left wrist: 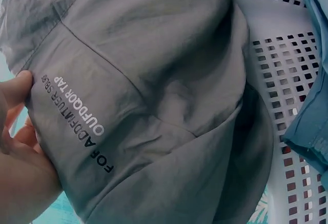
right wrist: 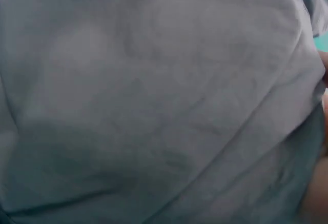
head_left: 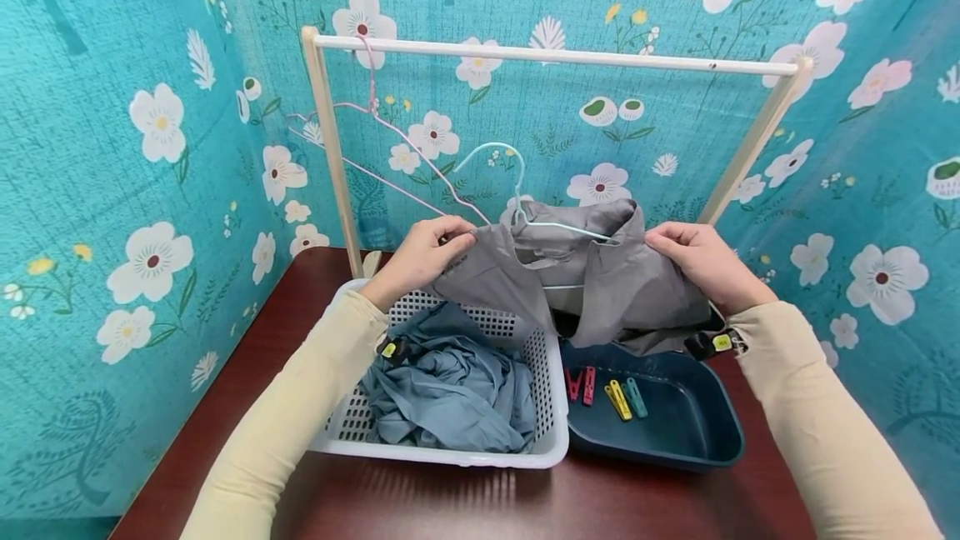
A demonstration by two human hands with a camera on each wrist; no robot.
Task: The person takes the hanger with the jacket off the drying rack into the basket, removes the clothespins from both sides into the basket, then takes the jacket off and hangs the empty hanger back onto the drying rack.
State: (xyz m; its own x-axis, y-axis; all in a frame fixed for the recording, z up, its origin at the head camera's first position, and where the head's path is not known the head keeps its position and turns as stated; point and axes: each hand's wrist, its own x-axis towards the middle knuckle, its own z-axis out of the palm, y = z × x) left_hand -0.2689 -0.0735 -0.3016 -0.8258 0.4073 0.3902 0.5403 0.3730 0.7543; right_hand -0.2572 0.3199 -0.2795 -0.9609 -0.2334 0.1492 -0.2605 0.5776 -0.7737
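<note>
A grey collared garment [head_left: 622, 273] hangs spread between both hands, with a light-blue hanger [head_left: 517, 165] inside its neck and the hook standing up. My left hand [head_left: 420, 261] pinches one shoulder between thumb and fingers. Lettering is printed on the grey cloth [left wrist: 154, 75] beside that hand in the left wrist view. On the opposite shoulder, my right hand [head_left: 705, 261] pinches the fabric. Grey cloth [right wrist: 154, 80] fills most of the right wrist view, and only a sliver of hand shows at its right edge.
Behind the garment stands a rack with a white bar [head_left: 555, 55], where a pink hanger [head_left: 405, 136] hangs at the left. Below are a white basket [head_left: 450, 455] of blue-grey cloth [head_left: 457, 390] and a dark-blue tub [head_left: 682, 407] with several clothespins [head_left: 618, 400]. The tabletop [head_left: 420, 507] is dark red.
</note>
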